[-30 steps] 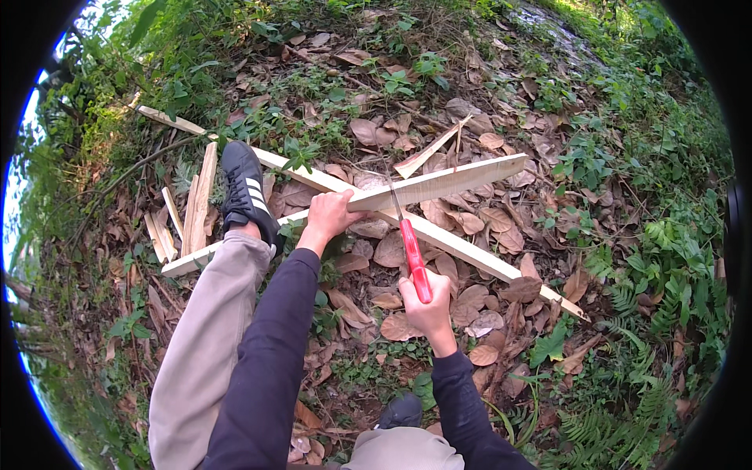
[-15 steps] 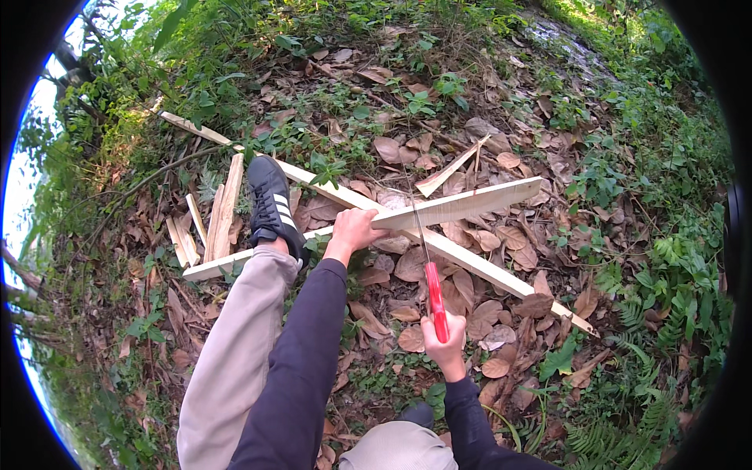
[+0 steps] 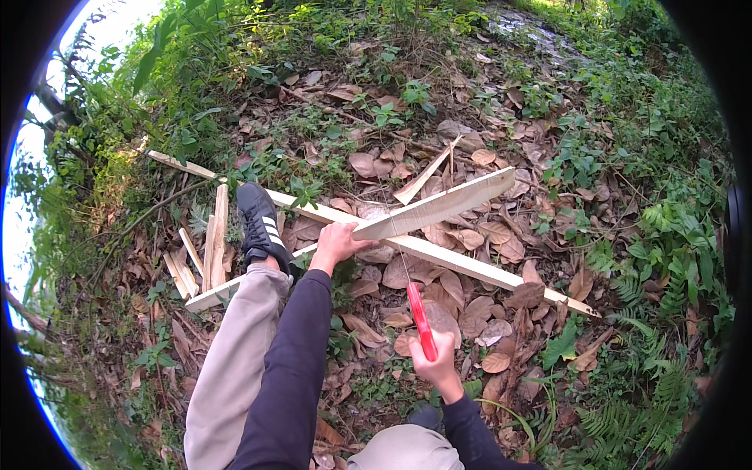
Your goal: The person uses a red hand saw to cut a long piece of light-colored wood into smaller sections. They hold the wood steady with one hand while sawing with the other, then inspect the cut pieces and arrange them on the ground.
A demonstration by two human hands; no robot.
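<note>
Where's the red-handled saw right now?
In the head view, the saw is just right of centre, gripped in the right hand and reaching up to the plank under the left hand.

left arm (image 3: 291, 376) stretched way out, left hand (image 3: 338, 241) clamped down, thumb (image 3: 365, 244) pointing right, right arm (image 3: 470, 432) lower, right hand (image 3: 439, 366) basically fisted

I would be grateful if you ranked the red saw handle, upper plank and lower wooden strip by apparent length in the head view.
1. Lower wooden strip, clearly the longest, crossing beneath the plank.
2. Upper plank, shorter but broader.
3. Red saw handle, by far the shortest.
</note>
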